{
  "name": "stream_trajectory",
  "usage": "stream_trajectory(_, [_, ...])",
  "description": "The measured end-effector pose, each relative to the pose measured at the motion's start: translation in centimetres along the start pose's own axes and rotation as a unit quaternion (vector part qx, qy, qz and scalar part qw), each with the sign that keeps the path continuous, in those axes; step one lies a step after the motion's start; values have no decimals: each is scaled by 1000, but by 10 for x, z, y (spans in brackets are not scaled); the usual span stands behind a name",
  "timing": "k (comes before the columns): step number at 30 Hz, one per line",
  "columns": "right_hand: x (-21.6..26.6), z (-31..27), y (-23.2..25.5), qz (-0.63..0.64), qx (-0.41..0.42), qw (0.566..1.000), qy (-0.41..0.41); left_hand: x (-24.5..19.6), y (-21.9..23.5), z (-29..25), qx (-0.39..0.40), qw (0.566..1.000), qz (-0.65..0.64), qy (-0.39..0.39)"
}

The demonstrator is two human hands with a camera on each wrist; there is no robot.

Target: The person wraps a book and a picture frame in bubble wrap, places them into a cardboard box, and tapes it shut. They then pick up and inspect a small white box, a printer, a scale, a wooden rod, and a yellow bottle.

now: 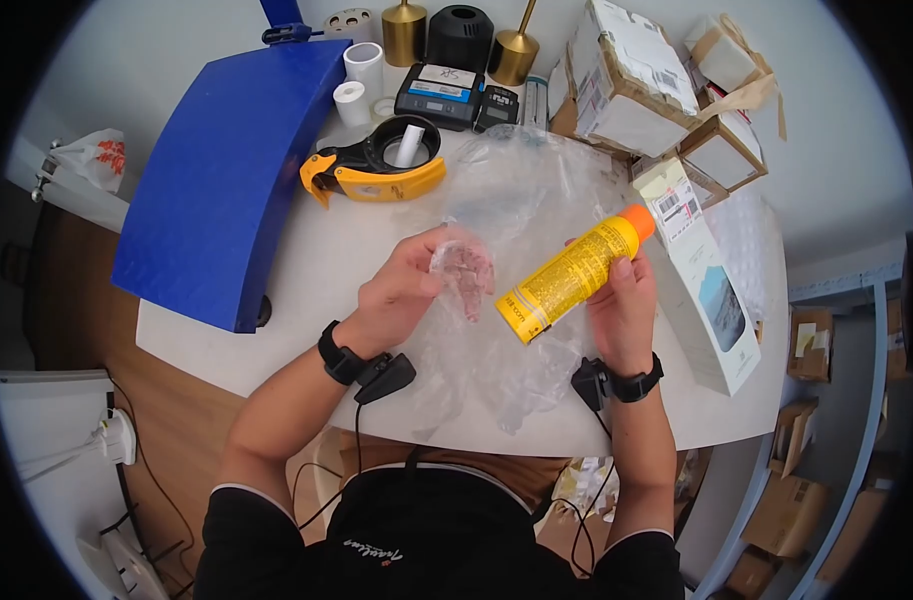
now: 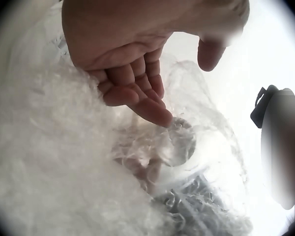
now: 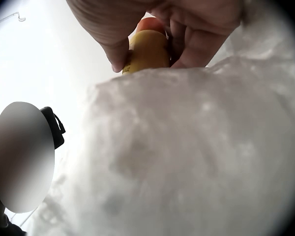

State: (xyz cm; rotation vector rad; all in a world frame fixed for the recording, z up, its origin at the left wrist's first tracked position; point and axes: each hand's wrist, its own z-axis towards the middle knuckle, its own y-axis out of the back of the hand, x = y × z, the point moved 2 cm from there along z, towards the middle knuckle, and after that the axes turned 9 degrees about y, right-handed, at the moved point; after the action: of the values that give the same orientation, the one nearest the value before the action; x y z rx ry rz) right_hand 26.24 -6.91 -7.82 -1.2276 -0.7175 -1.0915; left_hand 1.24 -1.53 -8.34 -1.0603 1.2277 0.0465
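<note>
A yellow spray can (image 1: 571, 273) with an orange cap is gripped by my right hand (image 1: 621, 305), thumb on the near side, tilted with its cap up and to the right. In the right wrist view the lower part of the can (image 3: 146, 49) is hidden behind cloudy plastic. My left hand (image 1: 406, 285) is at the clear bubble wrap (image 1: 466, 375), left of the can's base. Crumpled clear film covers its fingertips in the head view. In the left wrist view the thumb stands away from the loosely bent fingers (image 2: 150, 110), which touch the wrap.
A yellow-and-black tape dispenser (image 1: 376, 170) lies beyond my left hand, beside a large blue panel (image 1: 241, 170). Label printer (image 1: 439, 97), white rolls (image 1: 363, 68) and brass vessels (image 1: 404, 35) line the back. Cardboard boxes (image 1: 636, 90) and a long white box (image 1: 711, 300) stand at right.
</note>
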Motion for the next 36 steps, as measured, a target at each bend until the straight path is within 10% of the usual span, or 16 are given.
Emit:
stream_trajectory(5, [-8,-2,-1,-8,7,998,-54,2,1,1,95,995,-28,-9])
stream_trajectory(19, [-8,-6,-24,-6,121,990,-72,22,11,5,-7,983,181,-21])
stream_trajectory(28, [-3,-12,-34,-76,144,987,0,26,10,6,8,981,186,56])
stream_trajectory(36, [2,-14,-33,-206,246,941,106,15,5,4,50,955,292,-23])
